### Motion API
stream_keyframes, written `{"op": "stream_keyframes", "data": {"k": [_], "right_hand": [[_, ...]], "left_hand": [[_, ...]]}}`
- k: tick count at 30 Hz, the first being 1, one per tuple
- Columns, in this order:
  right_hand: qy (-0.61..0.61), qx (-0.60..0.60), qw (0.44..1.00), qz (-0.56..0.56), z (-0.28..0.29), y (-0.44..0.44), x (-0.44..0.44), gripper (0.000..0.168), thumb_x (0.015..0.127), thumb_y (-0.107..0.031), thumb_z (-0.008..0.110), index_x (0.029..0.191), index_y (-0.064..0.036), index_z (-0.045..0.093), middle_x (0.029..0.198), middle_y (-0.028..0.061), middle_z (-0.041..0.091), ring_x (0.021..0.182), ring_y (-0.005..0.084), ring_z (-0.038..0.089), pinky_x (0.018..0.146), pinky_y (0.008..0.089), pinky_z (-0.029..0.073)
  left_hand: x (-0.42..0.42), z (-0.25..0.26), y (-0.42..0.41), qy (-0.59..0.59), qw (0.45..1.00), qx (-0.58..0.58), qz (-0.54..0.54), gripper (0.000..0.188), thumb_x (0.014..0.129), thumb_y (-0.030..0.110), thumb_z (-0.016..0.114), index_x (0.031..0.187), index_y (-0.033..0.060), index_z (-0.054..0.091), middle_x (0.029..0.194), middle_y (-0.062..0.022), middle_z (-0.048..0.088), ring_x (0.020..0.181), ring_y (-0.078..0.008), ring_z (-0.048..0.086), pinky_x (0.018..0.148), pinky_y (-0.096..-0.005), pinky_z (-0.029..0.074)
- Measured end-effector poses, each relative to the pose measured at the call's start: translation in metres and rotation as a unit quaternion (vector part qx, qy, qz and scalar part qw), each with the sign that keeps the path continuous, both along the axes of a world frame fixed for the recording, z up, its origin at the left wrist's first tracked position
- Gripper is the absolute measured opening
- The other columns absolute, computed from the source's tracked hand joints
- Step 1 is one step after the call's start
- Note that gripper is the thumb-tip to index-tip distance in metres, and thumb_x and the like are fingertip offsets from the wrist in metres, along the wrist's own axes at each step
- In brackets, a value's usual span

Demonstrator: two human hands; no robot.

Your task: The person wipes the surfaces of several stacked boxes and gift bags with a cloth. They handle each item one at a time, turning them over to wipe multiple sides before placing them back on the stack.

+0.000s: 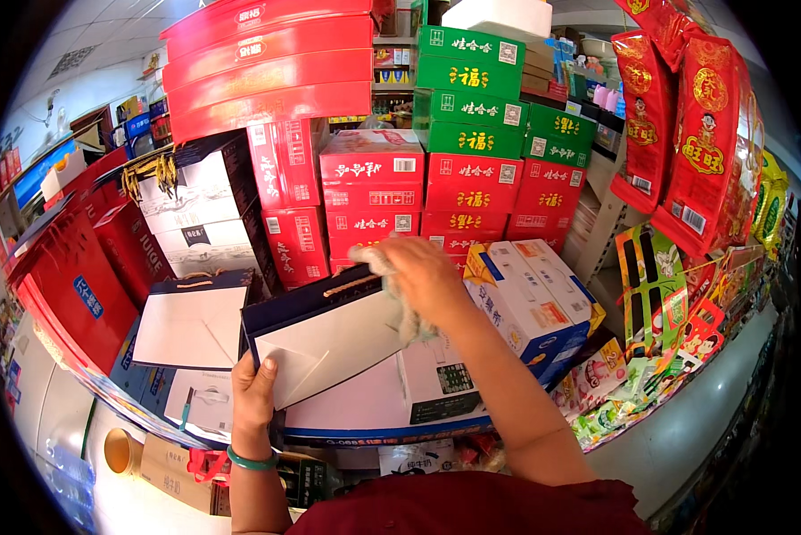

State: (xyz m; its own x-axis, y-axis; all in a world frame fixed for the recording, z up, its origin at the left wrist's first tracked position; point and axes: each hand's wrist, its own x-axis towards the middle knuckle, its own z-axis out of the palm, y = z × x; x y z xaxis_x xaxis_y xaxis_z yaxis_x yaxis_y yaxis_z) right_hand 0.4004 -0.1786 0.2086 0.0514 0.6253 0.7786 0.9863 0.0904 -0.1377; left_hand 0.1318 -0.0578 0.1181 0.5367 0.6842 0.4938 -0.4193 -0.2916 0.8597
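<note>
My left hand (pixel 256 386) grips the lower left corner of a flat, folded paper gift bag (pixel 320 344), thumb on its white face. The bag is tilted, its dark blue band and rope handle (pixel 352 286) at the top. A pale, crumpled cloth (pixel 400 301) is in my right hand (pixel 422 277), against the bag's right end, which is hidden behind hand and cloth. A second similar folded bag (pixel 193 324) lies to the left. Beneath the held bag are white cartons (pixel 367 394).
Red cartons (pixel 374 170) and green cartons (pixel 469 83) are stacked behind. Red bags (pixel 83 294) stand at the left. Blue-and-white boxes (pixel 531 294) sit to the right, near hanging red snack packs (pixel 705 147). A brown carton (pixel 173 468) and a tan bin (pixel 121 449) stand on the floor.
</note>
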Motion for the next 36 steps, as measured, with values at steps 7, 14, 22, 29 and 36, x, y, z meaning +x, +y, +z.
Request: {"op": "stream_keyframes", "data": {"k": [7,14,22,29,36], "right_hand": [[0.135,0.022,0.989,-0.064,-0.041,-0.019,0.071,0.034,0.083,-0.002,0.053,0.116,-0.007,0.059,0.102,0.0120,0.065,0.095,0.0266,0.062,0.082,0.0372,0.048],[0.331,0.205,0.921,-0.027,-0.027,-0.026,0.052,0.029,0.088,-0.005,0.052,0.116,-0.003,0.058,0.103,0.0126,0.067,0.092,0.0205,0.064,0.081,0.0329,0.050],[-0.026,0.151,0.982,0.114,0.000,0.019,-0.082,0.043,0.074,0.002,0.058,0.116,-0.008,0.058,0.106,0.0102,0.064,0.099,0.0298,0.060,0.088,0.0431,0.045],[0.095,0.060,0.994,-0.010,-0.038,0.009,0.002,0.041,0.077,0.009,0.052,0.115,-0.005,0.057,0.103,0.0167,0.064,0.097,0.0347,0.061,0.088,0.0424,0.047],[0.385,0.223,0.891,-0.085,-0.045,-0.018,0.051,0.026,0.093,-0.008,0.047,0.116,-0.001,0.057,0.109,0.0120,0.064,0.096,0.0199,0.062,0.083,0.0297,0.047]], "left_hand": [[-0.001,0.000,0.000,0.011,0.998,-0.024,-0.057,0.031,0.094,0.017,0.055,0.118,-0.0020,0.057,0.107,-0.0044,0.063,0.094,-0.0116,0.057,0.085,-0.0267,0.045],[0.009,0.006,-0.005,0.015,0.997,-0.055,-0.053,0.030,0.095,0.016,0.054,0.119,-0.0017,0.057,0.108,-0.0043,0.063,0.096,-0.0115,0.057,0.086,-0.0271,0.045],[0.017,0.007,-0.008,0.046,0.995,-0.034,-0.084,0.028,0.095,0.018,0.055,0.115,-0.0012,0.060,0.102,-0.0016,0.063,0.093,-0.0089,0.054,0.083,-0.0252,0.044],[0.004,0.006,-0.010,0.037,0.996,-0.052,-0.061,0.027,0.095,0.017,0.054,0.115,-0.0007,0.060,0.100,-0.0006,0.062,0.091,-0.0077,0.053,0.079,-0.0234,0.044],[0.021,0.006,-0.020,0.034,0.993,-0.074,-0.080,0.032,0.097,0.019,0.052,0.122,-0.0016,0.055,0.106,-0.0030,0.061,0.094,-0.0083,0.053,0.083,-0.0243,0.044]]}}
